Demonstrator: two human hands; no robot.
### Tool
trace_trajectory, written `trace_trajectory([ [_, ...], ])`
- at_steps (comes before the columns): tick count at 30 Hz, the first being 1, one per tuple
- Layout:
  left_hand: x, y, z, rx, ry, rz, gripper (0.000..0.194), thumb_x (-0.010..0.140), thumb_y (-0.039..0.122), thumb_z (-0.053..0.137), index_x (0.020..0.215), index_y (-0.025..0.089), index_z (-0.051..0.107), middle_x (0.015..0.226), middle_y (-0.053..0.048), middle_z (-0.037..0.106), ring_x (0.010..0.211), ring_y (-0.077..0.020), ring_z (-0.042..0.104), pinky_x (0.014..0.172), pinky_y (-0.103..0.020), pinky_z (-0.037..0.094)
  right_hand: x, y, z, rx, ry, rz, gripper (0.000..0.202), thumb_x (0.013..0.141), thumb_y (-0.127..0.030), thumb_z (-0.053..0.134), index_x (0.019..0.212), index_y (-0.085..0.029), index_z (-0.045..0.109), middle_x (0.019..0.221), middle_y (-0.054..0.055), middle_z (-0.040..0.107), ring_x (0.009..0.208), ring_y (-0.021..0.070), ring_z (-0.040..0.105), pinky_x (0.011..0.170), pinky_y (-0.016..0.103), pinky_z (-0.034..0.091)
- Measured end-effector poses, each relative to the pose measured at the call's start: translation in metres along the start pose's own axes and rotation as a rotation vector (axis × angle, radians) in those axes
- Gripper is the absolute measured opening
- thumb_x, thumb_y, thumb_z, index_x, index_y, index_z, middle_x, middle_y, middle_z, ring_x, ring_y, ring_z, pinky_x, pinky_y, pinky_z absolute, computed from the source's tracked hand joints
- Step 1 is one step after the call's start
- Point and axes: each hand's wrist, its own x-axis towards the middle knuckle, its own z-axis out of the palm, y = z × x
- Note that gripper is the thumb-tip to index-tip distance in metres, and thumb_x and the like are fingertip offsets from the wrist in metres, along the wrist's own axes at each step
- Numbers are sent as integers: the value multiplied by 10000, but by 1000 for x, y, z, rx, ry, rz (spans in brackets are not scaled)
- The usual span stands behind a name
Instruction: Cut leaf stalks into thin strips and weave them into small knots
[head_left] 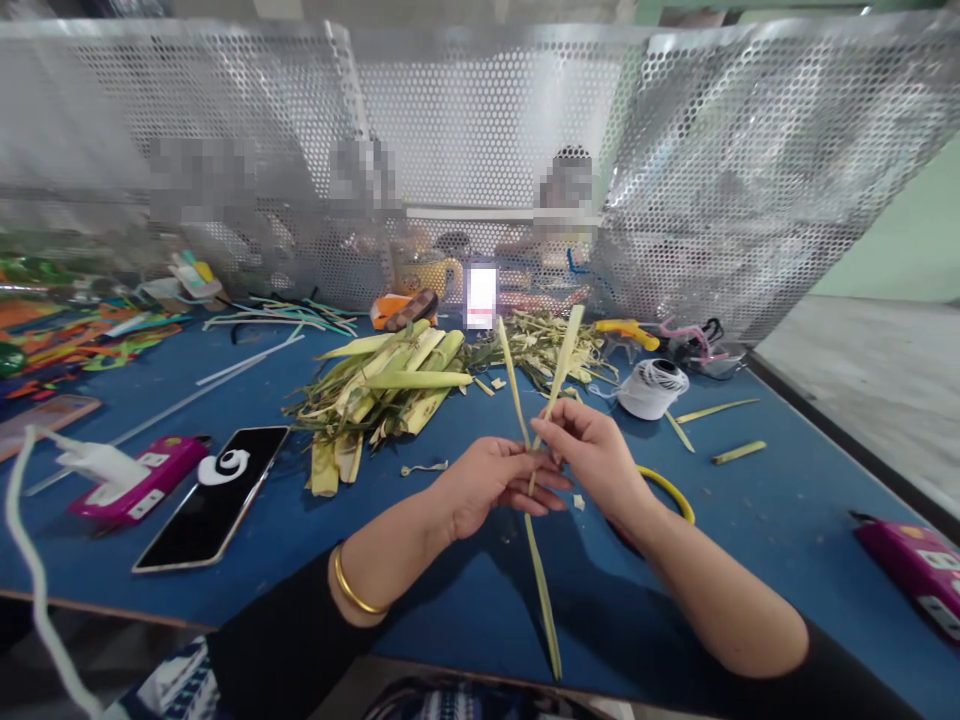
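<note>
Both of my hands meet over the front middle of the blue table. My left hand (499,485) pinches long pale green leaf strips (538,590) where they cross; one end hangs down toward the table's front edge and a thin end points up. My right hand (589,445) grips a wider strip (568,345) that slants up to the right, its fingertips touching the crossing point. Fingers hide the exact join. Beyond my left hand lies a heap of green husk-like leaves (405,380). A pile of shredded leaf scraps (555,345) is behind the strips.
Right of my hands are a white thread spool (652,388), a yellow-handled tool (630,332) and a yellow ring (675,492). A phone (217,500) and magenta power strip (146,478) lie on the left, another power strip (911,565) at far right. A perforated metal screen (480,120) closes off the back.
</note>
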Motion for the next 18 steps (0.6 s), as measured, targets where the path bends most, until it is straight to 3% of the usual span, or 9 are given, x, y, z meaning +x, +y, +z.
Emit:
trace_trajectory([
  [5,2,6,-7,-161,99,10,260,880,307,565,843,88,702,843,-117,732,594,-115,666,505,-175,505,-3,1,-3,-162,148,-273,167,822,-351,586,768,-193,586,651,-11,572,575,123,505,561,250,426],
  [10,4,10,-14,-230,208,89,252,902,258,529,792,94,686,709,-64,704,500,-79,611,449,-154,488,-2,7,-7,-276,78,-503,135,868,-288,550,778,-206,607,716,13,622,672,149,568,635,271,448],
  [13,2,12,-17,-247,176,69,292,907,294,518,784,88,684,723,-75,705,512,-86,618,462,-161,502,1,9,-8,-257,43,-514,119,881,-267,539,801,-210,606,731,12,636,691,151,585,657,277,457],
  [18,-2,14,-15,-135,51,60,222,859,276,595,873,81,701,796,-112,722,547,-99,635,512,-176,522,3,8,-9,-285,173,-437,120,872,-294,544,800,-212,594,778,19,656,758,172,621,729,294,472],
])
